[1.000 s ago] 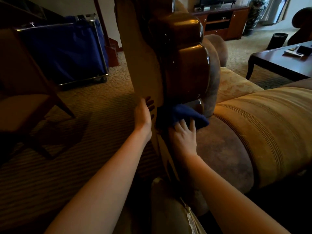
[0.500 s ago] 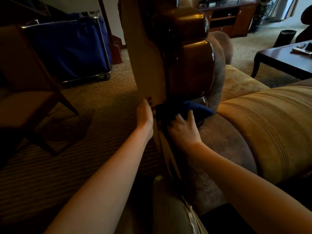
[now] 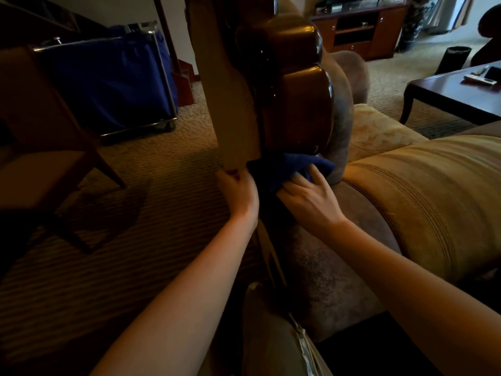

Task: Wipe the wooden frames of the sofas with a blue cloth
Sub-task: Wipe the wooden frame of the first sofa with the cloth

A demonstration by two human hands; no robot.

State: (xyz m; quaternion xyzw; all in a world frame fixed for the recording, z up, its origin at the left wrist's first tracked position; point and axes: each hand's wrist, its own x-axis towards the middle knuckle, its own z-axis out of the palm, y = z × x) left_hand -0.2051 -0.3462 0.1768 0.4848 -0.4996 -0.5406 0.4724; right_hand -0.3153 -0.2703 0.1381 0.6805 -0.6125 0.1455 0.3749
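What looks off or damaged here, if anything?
Nothing stands out. The right hand presses the blue cloth against the glossy wooden frame; the left hand holds the frame's pale back edge. No spill or visible damage, though the lighting is dim.

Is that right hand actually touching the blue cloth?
Touching. The head view shows the right hand pressing its fingers onto the crumpled blue cloth against the glossy dark wooden sofa frame.
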